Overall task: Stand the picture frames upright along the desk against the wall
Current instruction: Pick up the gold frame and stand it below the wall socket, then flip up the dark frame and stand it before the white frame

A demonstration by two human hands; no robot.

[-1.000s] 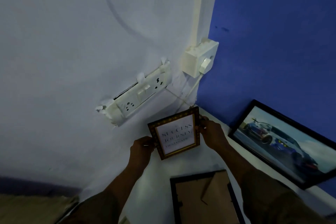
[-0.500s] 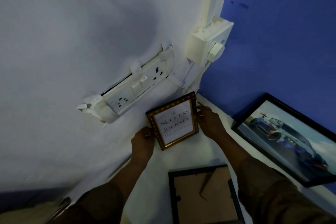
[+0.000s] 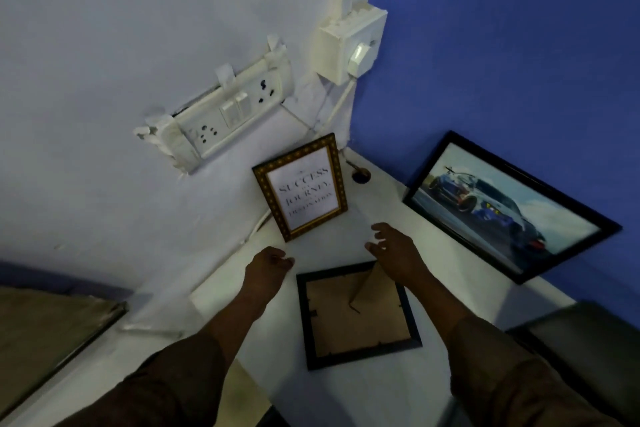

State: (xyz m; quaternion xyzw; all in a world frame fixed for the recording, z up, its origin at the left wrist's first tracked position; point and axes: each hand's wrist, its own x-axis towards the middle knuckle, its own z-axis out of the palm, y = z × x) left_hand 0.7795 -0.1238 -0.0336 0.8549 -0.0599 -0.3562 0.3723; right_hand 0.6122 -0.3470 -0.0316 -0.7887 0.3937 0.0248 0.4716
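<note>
A small gold-edged frame [image 3: 300,188] with a "Success" text print stands upright on the white desk [image 3: 374,388], leaning on the pale wall near the corner. A large black frame [image 3: 508,205] with a car picture leans on the blue wall to the right. A dark frame [image 3: 356,317] lies face down in front, its cardboard back and stand showing. My left hand [image 3: 266,270] hovers just below the gold frame, fingers loosely curled, holding nothing. My right hand [image 3: 394,250] is spread above the face-down frame's far edge, empty.
A taped socket strip [image 3: 221,114] and a white switch box [image 3: 349,45] with a cable sit on the wall above the gold frame. A small dark hole [image 3: 361,177] marks the desk corner. A dark object [image 3: 588,340] lies at the right edge.
Both hands have let go of the gold frame and drawn back toward me. The frame now stands on its own against the wall.
</note>
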